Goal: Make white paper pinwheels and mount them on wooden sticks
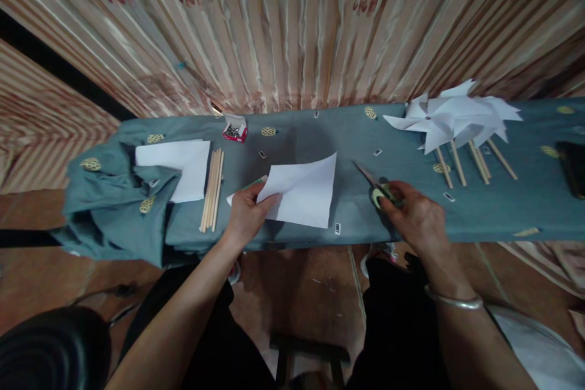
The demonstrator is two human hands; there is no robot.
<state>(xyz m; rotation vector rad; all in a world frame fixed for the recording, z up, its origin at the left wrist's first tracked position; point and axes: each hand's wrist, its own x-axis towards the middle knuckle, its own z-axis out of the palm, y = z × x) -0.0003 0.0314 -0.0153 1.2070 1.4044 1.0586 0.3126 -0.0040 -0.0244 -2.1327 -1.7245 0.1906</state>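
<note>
Left grip (250,208) pinches white paper (305,190), slightly bowed.

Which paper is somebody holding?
The sheet in the left hand; the other paper, left of the sticks, lies on the cloth, untouched.

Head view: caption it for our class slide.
Left hand holds paper, right hand holds scissors; pinwheels lie farther right.

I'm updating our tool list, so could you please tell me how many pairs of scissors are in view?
1: the scissors in the right hand, right of the white sheet that the left hand holds. Any under the bunched cloth would be hidden.
</note>
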